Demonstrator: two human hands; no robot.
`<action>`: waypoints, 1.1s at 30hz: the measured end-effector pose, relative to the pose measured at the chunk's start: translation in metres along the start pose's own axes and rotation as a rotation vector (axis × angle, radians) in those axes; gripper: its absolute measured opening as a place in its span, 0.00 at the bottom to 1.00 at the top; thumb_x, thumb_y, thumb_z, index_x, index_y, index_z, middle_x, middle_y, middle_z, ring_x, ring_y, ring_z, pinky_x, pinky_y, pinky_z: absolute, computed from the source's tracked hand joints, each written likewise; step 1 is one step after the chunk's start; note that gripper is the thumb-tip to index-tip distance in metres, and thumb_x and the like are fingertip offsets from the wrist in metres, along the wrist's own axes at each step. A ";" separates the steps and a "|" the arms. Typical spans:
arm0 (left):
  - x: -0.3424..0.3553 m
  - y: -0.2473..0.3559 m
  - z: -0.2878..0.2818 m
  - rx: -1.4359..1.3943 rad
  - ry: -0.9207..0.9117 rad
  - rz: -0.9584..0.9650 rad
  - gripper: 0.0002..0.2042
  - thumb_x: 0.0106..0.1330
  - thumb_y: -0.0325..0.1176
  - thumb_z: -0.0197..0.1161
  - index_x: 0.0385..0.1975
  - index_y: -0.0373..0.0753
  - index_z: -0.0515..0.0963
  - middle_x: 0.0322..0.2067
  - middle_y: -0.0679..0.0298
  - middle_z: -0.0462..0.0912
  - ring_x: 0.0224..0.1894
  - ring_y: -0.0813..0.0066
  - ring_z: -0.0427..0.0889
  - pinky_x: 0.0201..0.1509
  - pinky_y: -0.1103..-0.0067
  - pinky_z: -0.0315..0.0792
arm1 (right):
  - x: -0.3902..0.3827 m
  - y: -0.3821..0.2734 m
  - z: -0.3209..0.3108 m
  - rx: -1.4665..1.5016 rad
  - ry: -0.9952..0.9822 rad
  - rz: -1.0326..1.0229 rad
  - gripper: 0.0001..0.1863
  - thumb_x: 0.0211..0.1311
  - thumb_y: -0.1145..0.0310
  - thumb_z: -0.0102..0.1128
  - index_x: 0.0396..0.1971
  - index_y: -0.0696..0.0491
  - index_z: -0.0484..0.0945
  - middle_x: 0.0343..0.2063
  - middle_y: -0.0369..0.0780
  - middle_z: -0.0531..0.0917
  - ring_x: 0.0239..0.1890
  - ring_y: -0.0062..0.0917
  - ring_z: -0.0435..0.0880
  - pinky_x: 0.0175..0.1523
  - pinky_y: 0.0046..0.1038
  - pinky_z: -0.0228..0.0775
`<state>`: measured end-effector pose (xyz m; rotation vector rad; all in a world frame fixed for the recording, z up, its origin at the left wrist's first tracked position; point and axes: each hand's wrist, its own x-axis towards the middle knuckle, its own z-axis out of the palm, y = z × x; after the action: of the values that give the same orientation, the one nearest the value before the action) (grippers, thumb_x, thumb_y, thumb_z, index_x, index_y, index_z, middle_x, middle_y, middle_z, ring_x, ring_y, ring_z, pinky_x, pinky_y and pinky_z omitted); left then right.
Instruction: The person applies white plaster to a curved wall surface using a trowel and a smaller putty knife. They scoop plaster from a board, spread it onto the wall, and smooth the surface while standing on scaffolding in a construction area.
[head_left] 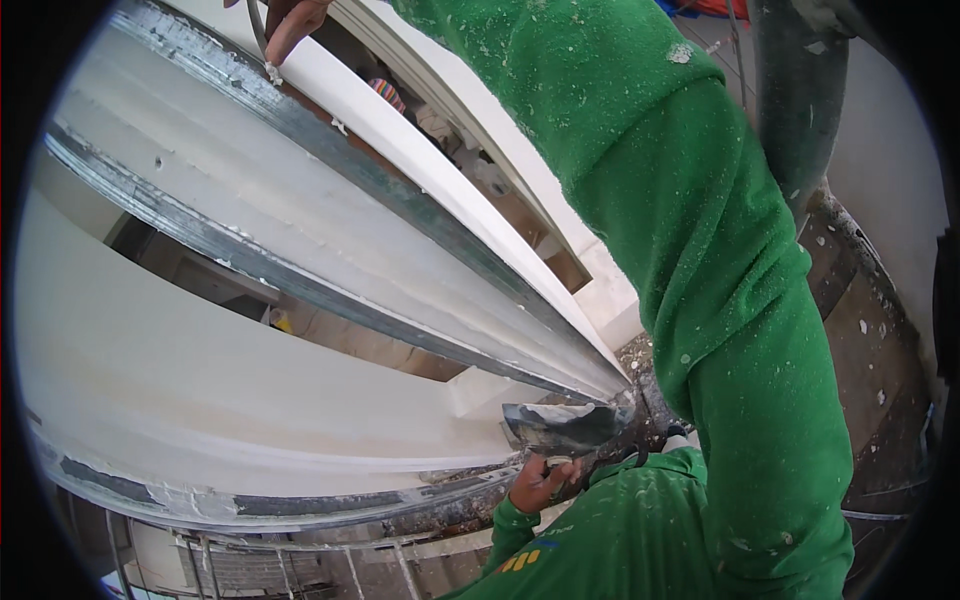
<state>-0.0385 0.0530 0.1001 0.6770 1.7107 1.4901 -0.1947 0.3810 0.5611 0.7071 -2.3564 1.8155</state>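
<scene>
My left hand [540,486], low in the middle, is closed round the handle beneath a plasterer's hawk [568,428]. White plaster lies along the far edge of its dark, smeared plate. My right arm, in a plaster-specked green sleeve [745,290], reaches up and across to the far left. At the top edge, my right hand [296,28] is closed on a thin, curved metal tool [257,28], mostly cut off by the frame. A white dab sits by the fingertips, near a long grey metal strip [350,170] on the pale wall surface.
A second grey strip [280,265] runs alongside the first, with pale plaster between them. Gaps beside the strips show floor and objects below. Metal railing bars [300,570] stand at lower left. A grey upright pipe [800,110] and splattered boards [870,370] are at right.
</scene>
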 end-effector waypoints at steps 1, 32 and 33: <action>0.000 0.002 0.001 0.023 -0.003 0.005 0.16 0.65 0.41 0.59 0.38 0.32 0.74 0.27 0.65 0.78 0.30 0.77 0.75 0.38 0.79 0.70 | 0.000 0.008 -0.002 -0.164 -0.064 -0.347 0.28 0.62 0.61 0.56 0.51 0.69 0.63 0.57 0.44 0.72 0.57 0.38 0.69 0.63 0.25 0.62; 0.003 0.049 -0.069 0.732 0.503 0.734 0.32 0.41 0.19 0.58 0.54 0.46 0.74 0.27 0.61 0.68 0.20 0.66 0.71 0.22 0.73 0.67 | -0.263 0.251 0.284 0.873 0.846 0.418 0.15 0.63 0.73 0.49 0.48 0.63 0.70 0.37 0.43 0.81 0.38 0.29 0.82 0.44 0.34 0.77; 0.009 0.032 -0.068 0.827 0.487 0.783 0.42 0.33 0.23 0.59 0.59 0.54 0.70 0.25 0.62 0.65 0.21 0.65 0.70 0.21 0.72 0.67 | -0.267 0.249 0.291 1.047 0.741 0.479 0.15 0.62 0.73 0.50 0.48 0.63 0.70 0.38 0.44 0.81 0.39 0.29 0.83 0.42 0.33 0.78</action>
<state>-0.1020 0.0265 0.1325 1.6662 2.6688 1.4547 0.0031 0.2387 0.1630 -0.5290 -1.0519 2.7972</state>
